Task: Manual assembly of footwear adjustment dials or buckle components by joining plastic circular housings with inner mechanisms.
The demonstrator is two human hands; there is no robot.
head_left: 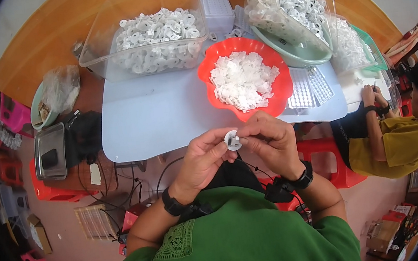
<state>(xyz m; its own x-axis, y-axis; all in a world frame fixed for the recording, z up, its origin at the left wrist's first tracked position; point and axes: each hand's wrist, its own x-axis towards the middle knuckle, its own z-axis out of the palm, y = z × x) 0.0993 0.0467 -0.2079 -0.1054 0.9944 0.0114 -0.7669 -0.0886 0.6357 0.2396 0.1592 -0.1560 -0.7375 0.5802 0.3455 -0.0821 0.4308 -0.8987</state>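
Note:
Just off the near edge of the light blue table (155, 111), my left hand (200, 157) pinches a small round white plastic part (232, 141) with a dark slot in its face. My right hand (274, 141) closes thumb and fingers at the right side of that part. Whatever sits between those right fingertips is too small to make out. Beyond my hands stands a red scalloped bowl (280, 65) heaped with small translucent white pieces (244, 81).
A clear bin (101, 65) of round white parts stands back left. Another clear bin (289, 23) tilts over a pale green basin (291, 59). White trays (299, 89) lie right of the bowl. At far right a person in a yellow shirt (394, 145) handles something small.

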